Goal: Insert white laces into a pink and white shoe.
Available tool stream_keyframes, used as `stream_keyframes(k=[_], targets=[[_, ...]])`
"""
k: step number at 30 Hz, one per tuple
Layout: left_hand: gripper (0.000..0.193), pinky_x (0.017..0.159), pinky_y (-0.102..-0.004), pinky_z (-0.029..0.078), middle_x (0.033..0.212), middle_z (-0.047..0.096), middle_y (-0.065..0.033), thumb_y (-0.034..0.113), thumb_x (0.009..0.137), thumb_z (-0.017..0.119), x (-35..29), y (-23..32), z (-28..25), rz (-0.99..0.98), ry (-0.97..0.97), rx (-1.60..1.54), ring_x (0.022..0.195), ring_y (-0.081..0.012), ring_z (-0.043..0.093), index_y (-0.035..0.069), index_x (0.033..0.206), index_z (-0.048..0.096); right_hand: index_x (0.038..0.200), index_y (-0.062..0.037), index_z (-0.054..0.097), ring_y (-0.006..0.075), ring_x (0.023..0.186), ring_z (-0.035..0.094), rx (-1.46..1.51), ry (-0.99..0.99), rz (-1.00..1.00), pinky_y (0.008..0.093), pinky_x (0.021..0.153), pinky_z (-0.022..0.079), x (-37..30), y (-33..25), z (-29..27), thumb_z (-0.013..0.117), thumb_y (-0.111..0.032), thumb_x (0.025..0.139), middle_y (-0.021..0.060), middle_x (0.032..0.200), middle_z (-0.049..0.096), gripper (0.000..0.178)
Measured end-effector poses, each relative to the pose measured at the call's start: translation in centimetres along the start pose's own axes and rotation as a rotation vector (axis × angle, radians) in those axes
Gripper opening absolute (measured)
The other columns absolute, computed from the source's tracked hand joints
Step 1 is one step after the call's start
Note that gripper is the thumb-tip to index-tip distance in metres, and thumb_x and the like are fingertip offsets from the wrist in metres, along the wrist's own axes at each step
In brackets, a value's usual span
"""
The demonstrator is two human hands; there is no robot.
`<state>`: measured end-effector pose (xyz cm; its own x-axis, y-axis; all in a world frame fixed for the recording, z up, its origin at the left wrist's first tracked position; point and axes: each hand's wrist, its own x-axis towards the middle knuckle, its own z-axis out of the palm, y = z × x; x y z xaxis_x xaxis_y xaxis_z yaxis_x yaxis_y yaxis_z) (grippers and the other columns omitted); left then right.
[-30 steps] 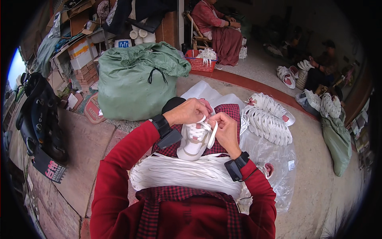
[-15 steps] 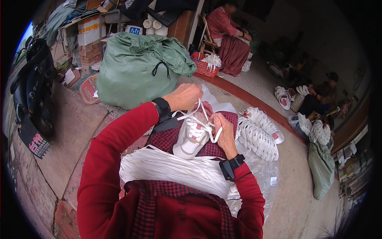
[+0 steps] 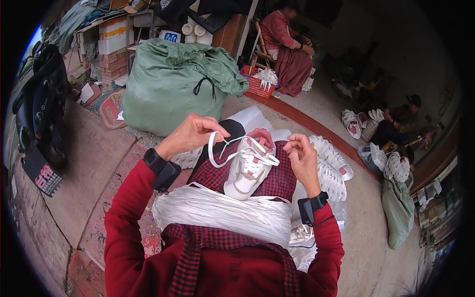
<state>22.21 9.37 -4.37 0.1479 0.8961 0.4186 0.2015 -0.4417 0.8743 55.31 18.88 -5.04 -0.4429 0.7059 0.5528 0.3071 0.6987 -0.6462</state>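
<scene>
A white sneaker [image 3: 251, 171] with beige trim and a pink lining rests on my lap, toe toward me, over a red-and-black checked apron [image 3: 210, 174]. Its white shoelace [image 3: 212, 151] loops loosely out to the left and across the tongue. My left hand [image 3: 193, 134] pinches the lace near its end, left of the shoe's collar. To the right of the shoe, my right hand [image 3: 303, 161] is raised with fingers bent and apart, and no lace shows in it. Closer to my waist lies a thick bundle of white laces [image 3: 222, 213].
Laced white shoes [image 3: 330, 166] are piled by my right knee on clear plastic. Ahead stands a big green sack [image 3: 173, 91]. Beyond it, a red basket [image 3: 258, 85] of white laces sits beside a seated person [image 3: 282, 44]. Another green sack [image 3: 398, 213] stands at right.
My right hand has let go of the lace and moved right. My left hand has moved left and lower with a lace, and the shoe has shifted slightly right.
</scene>
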Motion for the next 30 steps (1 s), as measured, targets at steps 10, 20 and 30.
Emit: stream_keyframes(k=[10, 20, 30], targets=[[0.011, 0.071, -0.0235, 0.053, 0.089, 0.069, -0.0057, 0.006, 0.090, 0.072, 2.7, -6.3, 6.9, 0.001, 0.125, 0.016, 0.081, -0.0090, 0.064, -0.003, 0.097, 0.073, 0.104, 0.0021, 0.064, 0.0123, 0.065, 0.067, -0.020, -0.387, 0.031, 0.0270, 0.062, 0.052, 5.0, -1.3, 5.5, 0.065, 0.000, 0.082, 0.0117, 0.087, 0.073, 0.022], [0.011, 0.063, -0.0238, 0.052, 0.081, 0.071, -0.0054, 0.006, 0.087, 0.072, 1.9, -6.2, 7.2, -0.014, 0.209, 0.073, 0.072, -0.0053, 0.063, -0.003, 0.094, 0.070, 0.104, 0.0006, 0.067, 0.0014, 0.061, 0.056, 0.048, -0.364, 0.122, 0.0213, 0.056, 0.047, 4.7, -0.9, 6.0, 0.070, 0.003, 0.078, 0.0063, 0.088, 0.074, 0.027], [0.014, 0.066, -0.0403, 0.054, 0.076, 0.068, -0.0197, -0.005, 0.071, 0.063, 3.3, -3.5, 7.8, 0.111, 0.200, 0.476, 0.069, -0.0328, 0.068, -0.002, 0.083, 0.069, 0.102, 0.0003, 0.066, 0.0026, 0.064, 0.056, 0.067, -0.354, 0.133, 0.0215, 0.058, 0.048, 4.4, -0.5, 6.2, 0.071, 0.003, 0.078, 0.0065, 0.088, 0.075, 0.025]])
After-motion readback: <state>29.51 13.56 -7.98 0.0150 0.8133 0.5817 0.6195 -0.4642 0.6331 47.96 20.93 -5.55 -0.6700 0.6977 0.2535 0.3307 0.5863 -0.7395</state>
